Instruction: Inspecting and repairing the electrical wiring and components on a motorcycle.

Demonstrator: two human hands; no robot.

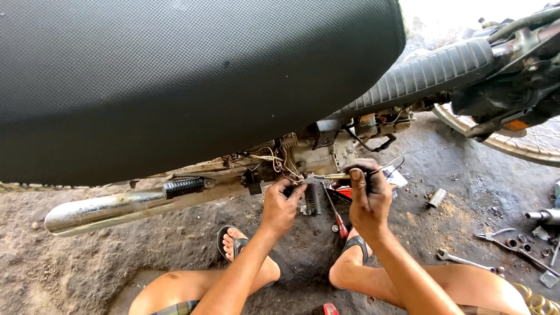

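A person squats beside a motorcycle, under its black seat (175, 76). The left hand (282, 201) pinches a bundle of wires (279, 164) below the seat, fingers closed on them. The right hand (367, 195), fingers clamped, holds a slim metal tool (332, 175) pointed at the wires. A chrome exhaust pipe (99, 211) runs left of the wires; a red-handled screwdriver (338, 220) lies just below them on the dirt floor (443, 227).

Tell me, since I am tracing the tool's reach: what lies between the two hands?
In the head view, the slim metal tool's shaft spans from right hand toward left hand.
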